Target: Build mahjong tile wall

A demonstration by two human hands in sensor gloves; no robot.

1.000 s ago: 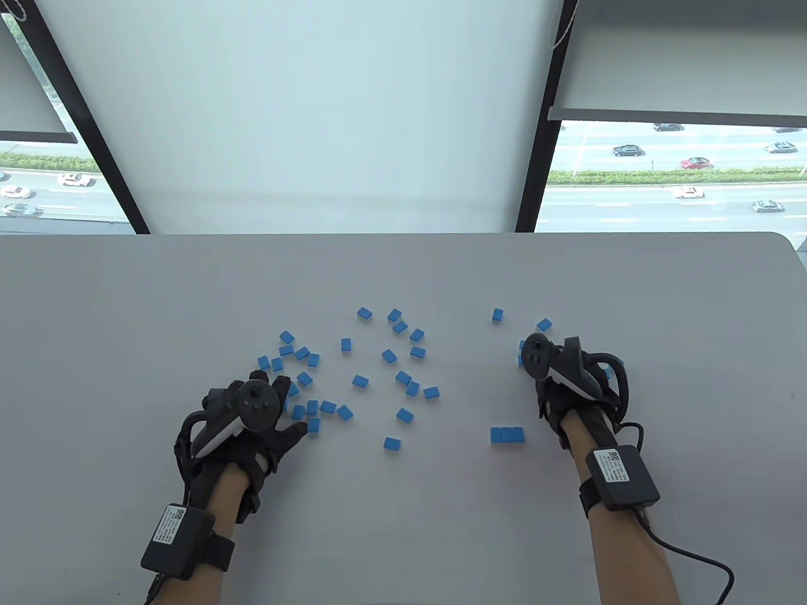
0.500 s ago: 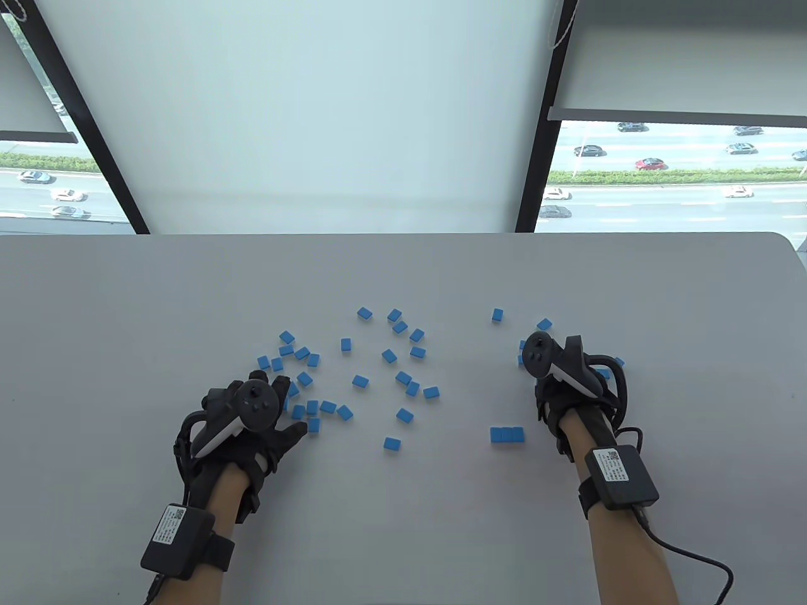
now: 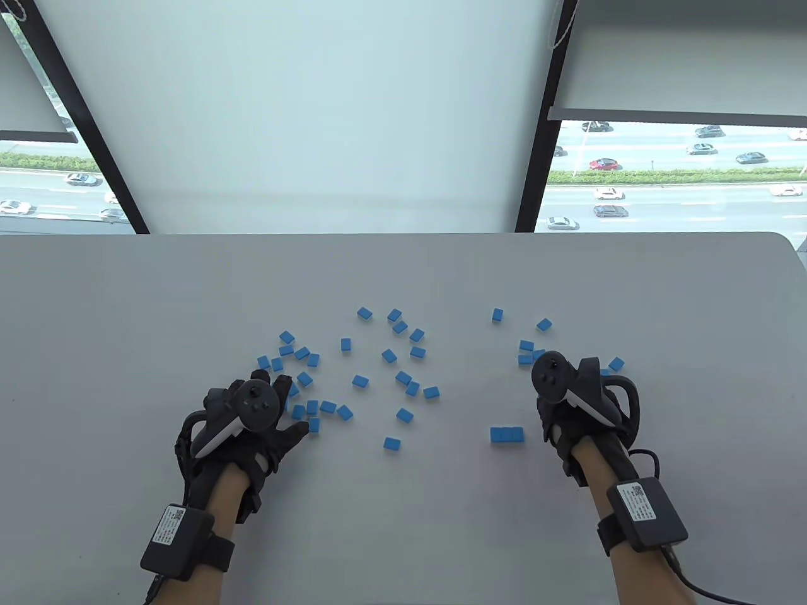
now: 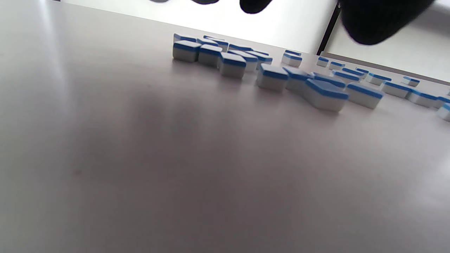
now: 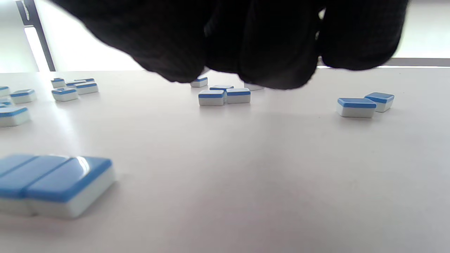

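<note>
**Table view: two gloved hands among scattered blue tiles**

Table view shows the left hand (image 3: 252, 428) lying palm-down on the grey table (image 3: 126, 315), fingers spread and fairly straight, thumb out to the right, with its fingertips at the near edge of the left cluster of tiles (image 3: 302, 378). It grips nothing that can be seen. Past it, loose tiles (image 3: 403, 378) lie blue side up across the middle of the table, well apart from one another. Nearer the front edge, a single tile (image 3: 392, 443) sits alone. To its right, a row of three tiles (image 3: 507, 434) lies side by side, touching, just left of the right hand (image 3: 577, 409). That hand hovers low above the table; in the right wrist view its fingers (image 5: 274, 45) are curled and close together, but whether they hold a tile cannot be told. A few tiles (image 3: 526, 353) lie beyond it, one (image 3: 616, 363) at its right.
</note>
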